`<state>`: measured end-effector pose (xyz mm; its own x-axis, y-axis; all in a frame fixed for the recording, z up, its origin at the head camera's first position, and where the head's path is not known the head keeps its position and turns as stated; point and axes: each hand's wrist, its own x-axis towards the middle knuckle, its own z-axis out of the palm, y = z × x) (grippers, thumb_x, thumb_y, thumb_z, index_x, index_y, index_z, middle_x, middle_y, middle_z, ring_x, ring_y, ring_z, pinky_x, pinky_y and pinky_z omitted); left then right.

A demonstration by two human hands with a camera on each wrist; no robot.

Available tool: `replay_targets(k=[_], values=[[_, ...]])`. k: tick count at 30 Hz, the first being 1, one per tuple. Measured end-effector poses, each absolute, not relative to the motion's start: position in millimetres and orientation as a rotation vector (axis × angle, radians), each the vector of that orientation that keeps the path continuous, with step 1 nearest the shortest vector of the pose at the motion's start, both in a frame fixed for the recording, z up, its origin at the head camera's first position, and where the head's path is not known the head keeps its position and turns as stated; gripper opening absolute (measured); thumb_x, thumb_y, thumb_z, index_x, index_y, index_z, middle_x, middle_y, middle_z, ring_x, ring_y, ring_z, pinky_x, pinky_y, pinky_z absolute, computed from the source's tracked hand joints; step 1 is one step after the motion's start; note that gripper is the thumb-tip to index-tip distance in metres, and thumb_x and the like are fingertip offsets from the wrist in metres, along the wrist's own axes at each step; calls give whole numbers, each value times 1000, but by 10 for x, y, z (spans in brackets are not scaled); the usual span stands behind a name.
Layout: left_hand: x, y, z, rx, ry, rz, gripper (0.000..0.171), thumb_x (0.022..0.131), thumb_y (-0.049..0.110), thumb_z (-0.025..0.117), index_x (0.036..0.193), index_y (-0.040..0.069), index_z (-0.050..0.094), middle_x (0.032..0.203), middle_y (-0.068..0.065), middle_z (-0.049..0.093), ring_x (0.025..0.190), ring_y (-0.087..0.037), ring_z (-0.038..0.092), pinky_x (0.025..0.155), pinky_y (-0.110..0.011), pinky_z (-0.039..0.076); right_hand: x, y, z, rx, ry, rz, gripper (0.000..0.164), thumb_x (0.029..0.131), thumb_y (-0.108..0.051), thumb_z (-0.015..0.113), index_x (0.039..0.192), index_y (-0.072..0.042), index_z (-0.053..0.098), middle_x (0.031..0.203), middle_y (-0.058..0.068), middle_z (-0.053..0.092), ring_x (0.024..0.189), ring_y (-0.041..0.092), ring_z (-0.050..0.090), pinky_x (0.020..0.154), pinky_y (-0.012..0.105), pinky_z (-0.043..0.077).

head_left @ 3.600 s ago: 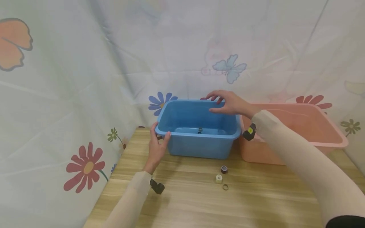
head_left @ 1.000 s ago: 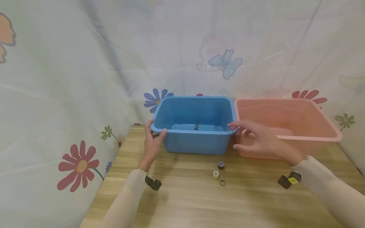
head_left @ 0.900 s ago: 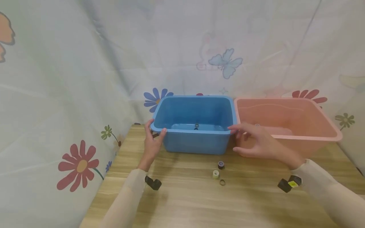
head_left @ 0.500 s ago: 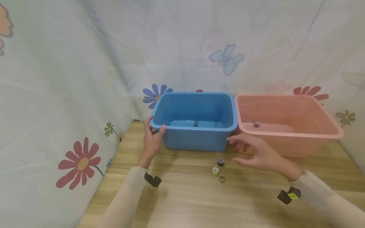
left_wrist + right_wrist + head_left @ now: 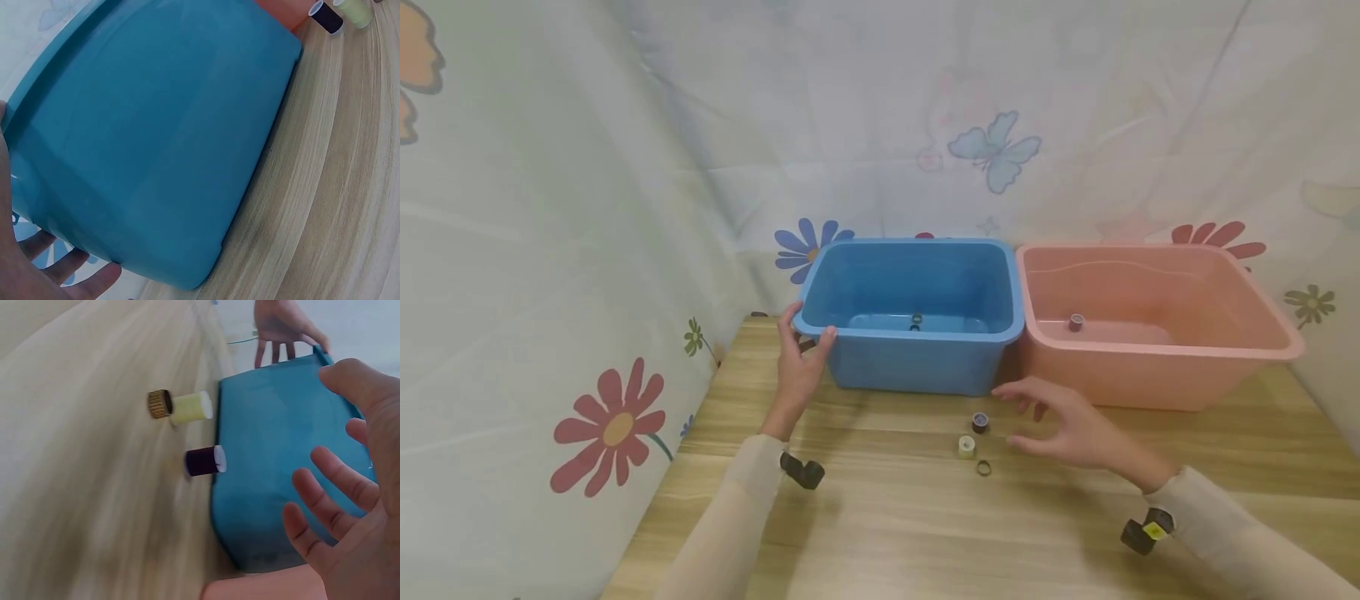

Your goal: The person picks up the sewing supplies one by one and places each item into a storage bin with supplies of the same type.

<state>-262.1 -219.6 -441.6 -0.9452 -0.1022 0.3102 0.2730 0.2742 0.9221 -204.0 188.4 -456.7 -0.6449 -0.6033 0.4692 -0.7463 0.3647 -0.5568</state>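
In the head view my left hand (image 5: 799, 371) grips the near left corner of a blue tub (image 5: 917, 362), thumb at the front rim and fingers along the side. My right hand (image 5: 1063, 425) hovers with spread fingers and nothing in it, just right of three small items on the table. These are a dark thread spool (image 5: 980, 422), a pale yellow thread spool (image 5: 966, 447) and a small ring (image 5: 984, 468). The right wrist view shows the ring as a dimpled, brass-coloured band (image 5: 159, 404), like an open thimble, beside the yellow spool (image 5: 192, 407).
A pink tub (image 5: 1165, 354) stands against the right of the blue one, with a spool (image 5: 1077, 322) on its floor. Two small ring-like things (image 5: 916, 319) lie inside the blue tub. Behind the wooden table (image 5: 880, 533) hangs a patterned curtain (image 5: 865, 125).
My right hand has moved from over the blue tub to the pink tub's front, then down towards the small items. A spool now shows in the pink tub. My left hand stays put.
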Motion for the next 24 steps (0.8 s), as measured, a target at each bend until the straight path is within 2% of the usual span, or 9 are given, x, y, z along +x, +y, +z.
replay_targets(k=[3, 7, 11, 18, 24], values=[[-2574, -2175, -4354, -155, -2255, -1718, 72, 102, 23, 63, 158, 8, 20, 161, -26, 31, 138, -43, 43, 105, -58, 42, -2042, 1888, -4672, 1198, -2483, 1150, 62, 77, -14, 90, 133, -20, 63, 120, -6, 66, 94, 12, 62, 73, 34, 56], [-2653, -2207, -4477, -138, -2249, -1730, 73, 101, 27, 64, 159, 17, 21, 162, -21, 31, 136, -41, 44, 104, -57, 42, -2034, 1895, -4802, 1171, -2564, 1179, 59, 80, -21, 90, 132, -21, 63, 120, -4, 62, 97, 12, 59, 77, 36, 56], [-2738, -2254, -4603, -123, -2247, -1707, 72, 101, 36, 65, 158, 27, 22, 162, -13, 33, 135, -37, 46, 104, -56, 43, -2030, 1882, -4899, 1152, -2608, 1183, 57, 79, -26, 91, 130, -21, 65, 121, 2, 57, 100, 22, 57, 81, 39, 53], [-2757, -2279, -4653, -130, -2238, -1685, 71, 99, 43, 66, 156, 31, 25, 159, -12, 37, 130, -37, 50, 101, -55, 46, -2026, 1814, -5020, 1102, -2691, 1138, 58, 76, -31, 92, 128, -20, 69, 125, -2, 51, 114, 18, 45, 90, 42, 44], [-2770, -2277, -4668, -129, -2240, -1694, 71, 99, 44, 66, 156, 33, 25, 161, -12, 36, 130, -33, 50, 100, -53, 47, -2021, 1761, -5122, 1082, -2761, 1138, 55, 75, -30, 93, 124, -23, 70, 132, 9, 51, 122, 26, 41, 95, 52, 41]])
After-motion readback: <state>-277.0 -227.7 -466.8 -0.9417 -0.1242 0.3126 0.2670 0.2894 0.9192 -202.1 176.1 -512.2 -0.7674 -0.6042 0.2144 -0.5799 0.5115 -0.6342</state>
